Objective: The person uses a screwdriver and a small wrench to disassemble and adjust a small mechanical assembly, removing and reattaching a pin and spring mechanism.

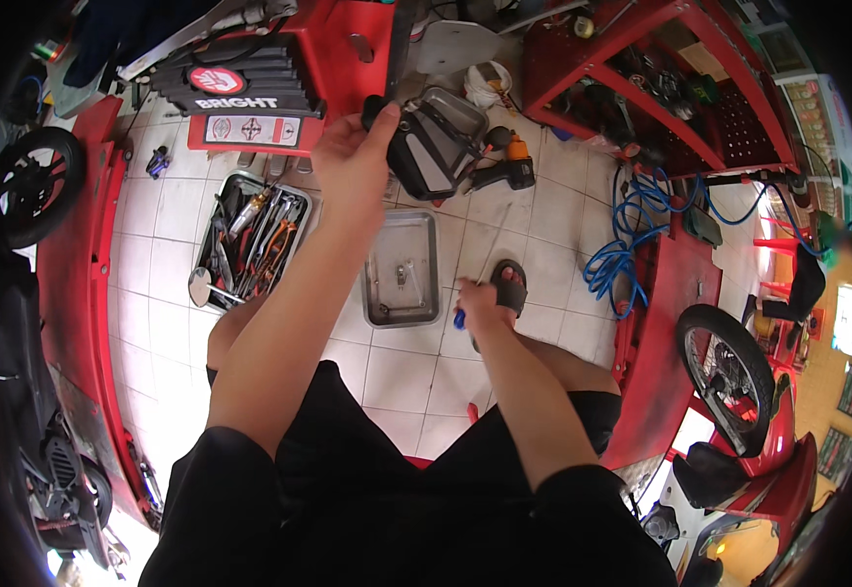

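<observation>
My left hand [353, 157] reaches far forward, fingers pinched on a small black part [375, 106] beside a tall red panel [343, 49]. What lies under the fingertips is partly hidden. Just right of it is a black-and-grey angular piece [426, 157]. My right hand [481, 295], lower and nearer to me, is closed round the blue handle of a screwdriver [460, 319]; its thin shaft points up and away over the tiles. Between my arms a shallow metal tray [434, 269] on the floor holds a few small metal bits.
Left of my left forearm sits a tray [301, 210] full of pliers and screwdrivers. An orange-and-black cordless drill [509, 168] lies beyond my right foot. A blue coiled hose [610, 269] spreads at right, below a red tool rack [631, 83]. Red lift platforms flank both sides.
</observation>
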`<state>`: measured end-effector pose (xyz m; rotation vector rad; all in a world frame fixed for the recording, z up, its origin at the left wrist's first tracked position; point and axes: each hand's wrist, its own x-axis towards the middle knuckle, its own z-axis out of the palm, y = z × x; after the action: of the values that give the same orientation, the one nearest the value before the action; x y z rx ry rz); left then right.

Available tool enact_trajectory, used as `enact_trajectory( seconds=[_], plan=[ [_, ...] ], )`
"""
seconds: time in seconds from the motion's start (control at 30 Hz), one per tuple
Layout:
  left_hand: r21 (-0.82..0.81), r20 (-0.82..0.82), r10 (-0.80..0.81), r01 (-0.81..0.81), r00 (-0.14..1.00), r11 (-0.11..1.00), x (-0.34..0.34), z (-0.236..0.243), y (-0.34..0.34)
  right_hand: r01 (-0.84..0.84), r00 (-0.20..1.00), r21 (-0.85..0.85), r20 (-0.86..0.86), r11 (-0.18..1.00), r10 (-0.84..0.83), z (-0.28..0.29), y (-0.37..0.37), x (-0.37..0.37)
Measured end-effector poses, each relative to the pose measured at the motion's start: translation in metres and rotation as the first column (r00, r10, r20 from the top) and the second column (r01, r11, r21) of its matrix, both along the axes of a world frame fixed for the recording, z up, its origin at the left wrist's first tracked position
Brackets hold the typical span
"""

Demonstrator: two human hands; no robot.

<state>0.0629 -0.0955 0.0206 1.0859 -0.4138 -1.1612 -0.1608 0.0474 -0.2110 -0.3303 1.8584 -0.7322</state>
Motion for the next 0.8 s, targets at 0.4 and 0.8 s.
enact_trajectory(
  seconds=[0.4,0.8],
  plan=[
    [0.108,-0.044,0.013,-0.008,0.999,0.994,0.026,0.001,-0.005,-0.014,0.994,0.369,-0.092,0.929,0.052,-0.049,0.005,0.053],
    [0.143,-0.093,-0.599,0.606,0.795,0.782,-0.003,0.013,0.015,0.08,0.892,-0.414,0.436,0.907,0.12,0.26,-0.073,0.022]
  ],
)
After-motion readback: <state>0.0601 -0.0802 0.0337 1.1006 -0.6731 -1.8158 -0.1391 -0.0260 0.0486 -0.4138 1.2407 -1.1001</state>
